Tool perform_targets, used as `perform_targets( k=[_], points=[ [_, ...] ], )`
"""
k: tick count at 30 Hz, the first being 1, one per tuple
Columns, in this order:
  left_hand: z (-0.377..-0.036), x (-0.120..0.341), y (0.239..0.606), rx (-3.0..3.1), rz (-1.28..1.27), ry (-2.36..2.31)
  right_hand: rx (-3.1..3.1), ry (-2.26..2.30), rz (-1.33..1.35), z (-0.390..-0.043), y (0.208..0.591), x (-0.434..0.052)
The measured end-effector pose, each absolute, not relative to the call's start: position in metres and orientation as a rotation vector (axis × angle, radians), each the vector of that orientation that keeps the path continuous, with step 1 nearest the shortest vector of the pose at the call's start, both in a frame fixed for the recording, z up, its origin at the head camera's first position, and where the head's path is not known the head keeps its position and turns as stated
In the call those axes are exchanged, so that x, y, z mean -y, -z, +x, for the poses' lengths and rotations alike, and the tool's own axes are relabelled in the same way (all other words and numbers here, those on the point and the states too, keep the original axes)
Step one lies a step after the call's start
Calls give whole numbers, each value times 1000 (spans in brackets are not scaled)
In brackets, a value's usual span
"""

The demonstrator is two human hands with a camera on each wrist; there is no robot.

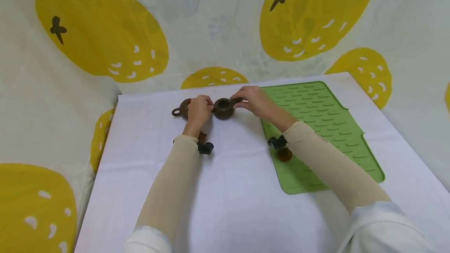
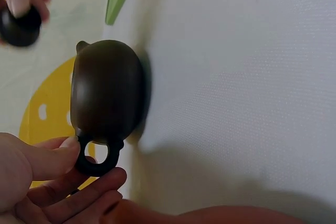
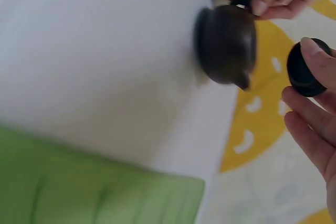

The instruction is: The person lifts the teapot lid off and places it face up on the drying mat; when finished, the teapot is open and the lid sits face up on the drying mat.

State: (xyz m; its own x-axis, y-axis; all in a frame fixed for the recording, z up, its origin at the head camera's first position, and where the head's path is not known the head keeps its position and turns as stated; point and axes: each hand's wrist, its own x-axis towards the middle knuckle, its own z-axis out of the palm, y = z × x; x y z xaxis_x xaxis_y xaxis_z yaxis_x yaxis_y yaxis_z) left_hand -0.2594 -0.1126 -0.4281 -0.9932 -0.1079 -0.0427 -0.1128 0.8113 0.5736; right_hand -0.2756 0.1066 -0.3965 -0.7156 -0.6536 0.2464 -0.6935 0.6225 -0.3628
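Observation:
A dark brown teapot (image 1: 224, 109) stands uncovered on the table, its round mouth facing up. My left hand (image 1: 199, 108) pinches its ring handle (image 2: 98, 156) between thumb and fingers. Just right of the teapot and above its rim, my right hand (image 1: 254, 102) holds a small dark round piece, seemingly a lid (image 3: 304, 69), with thumb and fingers at its edge. The lid's hollow side shows in the right wrist view. Behind my left hand sits another dark brown vessel (image 1: 183, 109) with a ring handle; the hand hides part of it.
A green ridged mat (image 1: 316, 120) lies on the right of the white-covered table (image 1: 239, 190). On its left edge is a small reddish-brown cup (image 1: 284, 154). Another reddish-brown piece (image 1: 202, 136) is partly hidden beneath my left wrist. A patterned curtain (image 1: 214, 30) hangs behind.

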Motion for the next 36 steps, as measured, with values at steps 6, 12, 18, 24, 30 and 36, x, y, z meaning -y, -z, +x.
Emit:
perform_targets(
  k=[6,12,18,24,30,36],
  points=[
    [-259,112,428,-2979,-175,-954,2758,-656,1180,-261,376,-147],
    [-257,113,428,-2982,-169,-944,2854,-559,1164,-240,367,-179],
    [-256,111,428,-2983,-163,-944,2968,-482,1135,-219,364,-199],
    [-257,111,426,-2992,-171,-952,3025,-536,1077,-207,371,-212],
    [-257,112,426,-2995,-167,-953,3049,-484,1084,-204,385,-220],
    [-257,111,428,-2995,-156,-945,3063,-481,1113,-206,400,-224]
  ],
)
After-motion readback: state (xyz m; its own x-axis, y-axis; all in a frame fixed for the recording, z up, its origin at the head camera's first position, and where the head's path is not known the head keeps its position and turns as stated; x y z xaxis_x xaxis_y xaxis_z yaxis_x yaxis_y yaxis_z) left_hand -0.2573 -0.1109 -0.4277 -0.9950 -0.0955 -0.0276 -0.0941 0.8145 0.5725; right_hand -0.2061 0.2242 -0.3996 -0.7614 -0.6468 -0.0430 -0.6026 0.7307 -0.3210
